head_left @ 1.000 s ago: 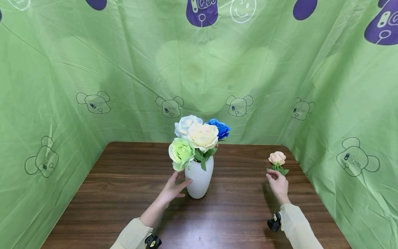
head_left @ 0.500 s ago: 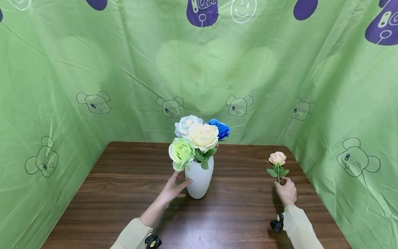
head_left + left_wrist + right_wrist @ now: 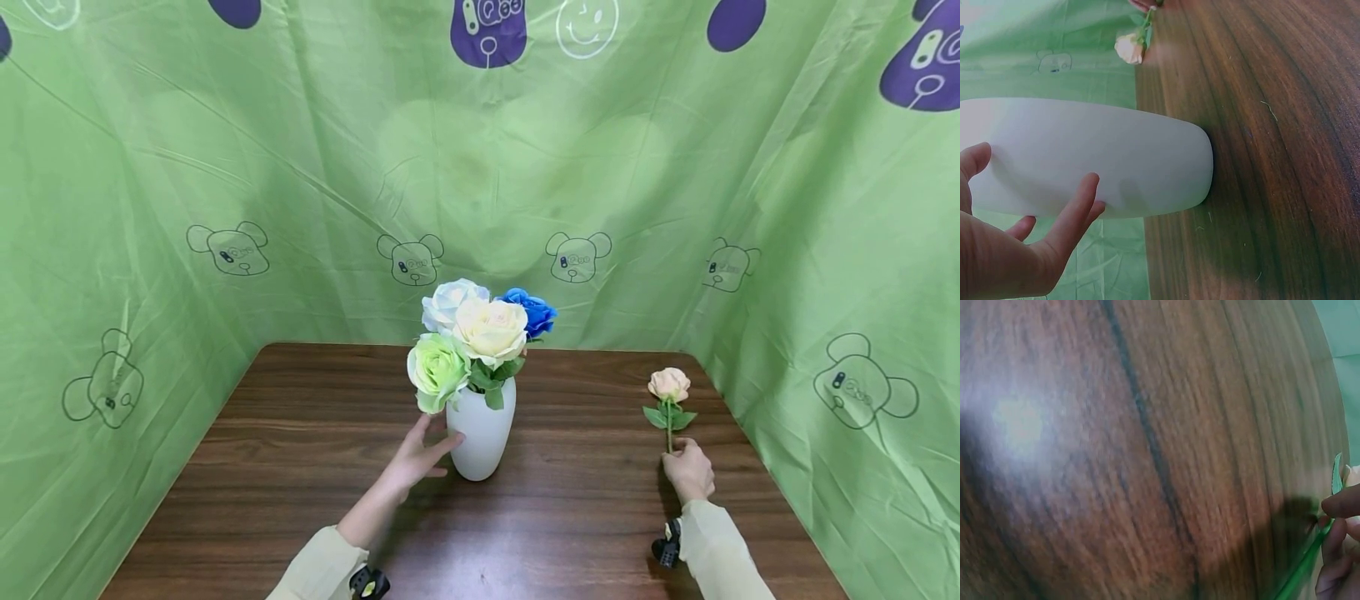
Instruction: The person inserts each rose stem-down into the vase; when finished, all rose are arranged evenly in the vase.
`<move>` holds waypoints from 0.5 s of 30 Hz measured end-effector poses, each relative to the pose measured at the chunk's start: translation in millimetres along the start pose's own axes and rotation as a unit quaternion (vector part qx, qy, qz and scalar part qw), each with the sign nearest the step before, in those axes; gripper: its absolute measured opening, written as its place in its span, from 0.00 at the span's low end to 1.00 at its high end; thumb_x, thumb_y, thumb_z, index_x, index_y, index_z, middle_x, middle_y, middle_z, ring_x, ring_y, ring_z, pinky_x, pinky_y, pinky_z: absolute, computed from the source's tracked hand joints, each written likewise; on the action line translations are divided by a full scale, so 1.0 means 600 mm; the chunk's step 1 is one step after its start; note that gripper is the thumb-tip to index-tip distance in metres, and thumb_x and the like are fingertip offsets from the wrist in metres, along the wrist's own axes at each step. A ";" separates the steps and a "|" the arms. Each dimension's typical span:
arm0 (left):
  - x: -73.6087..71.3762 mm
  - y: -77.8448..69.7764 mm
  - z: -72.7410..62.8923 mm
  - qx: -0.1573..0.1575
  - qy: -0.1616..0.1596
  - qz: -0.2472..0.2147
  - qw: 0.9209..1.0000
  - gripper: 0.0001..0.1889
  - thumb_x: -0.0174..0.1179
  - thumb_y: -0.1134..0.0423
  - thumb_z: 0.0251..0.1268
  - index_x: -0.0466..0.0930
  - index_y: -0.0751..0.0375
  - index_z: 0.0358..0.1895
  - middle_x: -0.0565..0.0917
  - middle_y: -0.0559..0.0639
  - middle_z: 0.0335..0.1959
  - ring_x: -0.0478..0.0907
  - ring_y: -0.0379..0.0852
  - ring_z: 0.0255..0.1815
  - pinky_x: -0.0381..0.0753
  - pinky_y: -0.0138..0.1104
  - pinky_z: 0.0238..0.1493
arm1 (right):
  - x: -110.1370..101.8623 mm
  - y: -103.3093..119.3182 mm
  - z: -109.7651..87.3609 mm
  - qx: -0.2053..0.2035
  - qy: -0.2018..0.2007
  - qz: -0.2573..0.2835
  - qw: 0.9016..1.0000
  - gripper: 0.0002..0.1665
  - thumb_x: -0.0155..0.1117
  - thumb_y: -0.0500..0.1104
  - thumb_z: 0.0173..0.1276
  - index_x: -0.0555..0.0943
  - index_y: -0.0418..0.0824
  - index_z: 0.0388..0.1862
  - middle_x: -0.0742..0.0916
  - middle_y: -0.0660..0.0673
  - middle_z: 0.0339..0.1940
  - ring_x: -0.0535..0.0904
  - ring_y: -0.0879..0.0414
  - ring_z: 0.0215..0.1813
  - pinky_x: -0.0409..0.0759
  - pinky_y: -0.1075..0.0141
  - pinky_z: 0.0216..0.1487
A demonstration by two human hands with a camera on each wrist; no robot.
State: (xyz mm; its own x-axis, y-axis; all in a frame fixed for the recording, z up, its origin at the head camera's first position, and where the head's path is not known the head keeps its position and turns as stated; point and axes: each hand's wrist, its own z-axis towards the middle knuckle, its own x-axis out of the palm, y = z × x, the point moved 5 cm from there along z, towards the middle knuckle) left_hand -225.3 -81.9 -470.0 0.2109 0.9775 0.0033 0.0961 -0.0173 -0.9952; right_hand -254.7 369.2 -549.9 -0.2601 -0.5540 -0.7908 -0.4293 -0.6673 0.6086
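Observation:
A white vase (image 3: pixel 483 433) stands upright on the table, holding a light green rose (image 3: pixel 437 371), a cream rose (image 3: pixel 491 331), a pale blue rose (image 3: pixel 453 304) and a deep blue rose (image 3: pixel 529 310). My left hand (image 3: pixel 411 458) is at the vase's left side, fingers spread and fairly straight, fingertips right at its wall; the left wrist view shows the fingers overlapping the white vase (image 3: pixel 1129 150). On the right, my right hand (image 3: pixel 688 471) pinches the lower stem of a pale peach rose (image 3: pixel 669 384). Its green stem (image 3: pixel 1302 569) runs between thumb and fingers in the right wrist view.
The dark wooden table (image 3: pixel 300 433) has rounded back corners. Green printed fabric (image 3: pixel 480 167) surrounds it at the back and both sides. The peach rose lies well to the right of the vase, near the table's right edge.
My right hand has slid from the rose's leaves down its stem toward me, uncovering the leaves and more stem. The left hand and the vase have stayed in place.

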 end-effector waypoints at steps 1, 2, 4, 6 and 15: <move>0.000 -0.001 -0.001 -0.001 0.000 0.000 1.000 0.36 0.59 0.59 0.58 0.50 0.64 0.65 0.60 0.71 0.57 0.66 0.66 0.51 0.79 0.47 0.32 | 0.000 0.002 0.000 -0.003 0.000 0.001 1.000 0.22 0.55 0.42 0.58 0.70 0.38 0.52 0.80 0.36 0.42 0.70 0.33 0.43 0.67 0.45 0.35; 0.000 -0.002 -0.001 -0.001 -0.001 0.000 1.000 0.36 0.59 0.59 0.58 0.50 0.64 0.65 0.60 0.71 0.57 0.66 0.66 0.51 0.79 0.47 0.32 | 0.001 0.005 0.000 -0.007 0.001 0.002 1.000 0.21 0.55 0.42 0.58 0.71 0.38 0.52 0.80 0.36 0.41 0.70 0.33 0.43 0.67 0.45 0.33; 0.001 -0.008 -0.005 -0.002 -0.002 -0.001 1.000 0.36 0.59 0.59 0.57 0.50 0.64 0.65 0.60 0.71 0.57 0.66 0.66 0.51 0.79 0.47 0.32 | 0.003 0.011 -0.001 -0.018 0.003 0.006 1.000 0.20 0.55 0.43 0.59 0.72 0.38 0.51 0.81 0.37 0.38 0.71 0.35 0.41 0.68 0.47 0.31; 0.002 -0.018 -0.010 -0.003 -0.003 -0.003 1.000 0.35 0.59 0.59 0.58 0.50 0.64 0.65 0.60 0.71 0.57 0.65 0.66 0.51 0.78 0.47 0.33 | 0.005 0.021 -0.002 -0.035 0.001 0.009 0.999 0.20 0.56 0.43 0.59 0.72 0.38 0.50 0.81 0.39 0.35 0.72 0.38 0.40 0.68 0.49 0.31; 0.011 -0.051 -0.028 -0.001 0.002 0.003 1.000 0.31 0.56 0.64 0.60 0.52 0.66 0.64 0.60 0.72 0.56 0.64 0.67 0.51 0.78 0.48 0.34 | 0.014 0.087 -0.016 -0.159 -0.013 0.092 0.983 0.18 0.58 0.36 0.58 0.74 0.32 0.48 0.83 0.39 0.29 0.78 0.54 0.25 0.73 0.60 0.31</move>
State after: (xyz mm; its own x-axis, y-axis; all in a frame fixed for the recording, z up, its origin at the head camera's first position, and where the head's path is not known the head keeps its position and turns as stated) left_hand -210.6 -78.1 -438.2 0.2148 0.9767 -0.0028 0.0957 -0.0240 -0.9951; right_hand -271.2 325.0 -523.9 -0.3315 -0.6697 -0.6645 -0.0825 -0.6810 0.7276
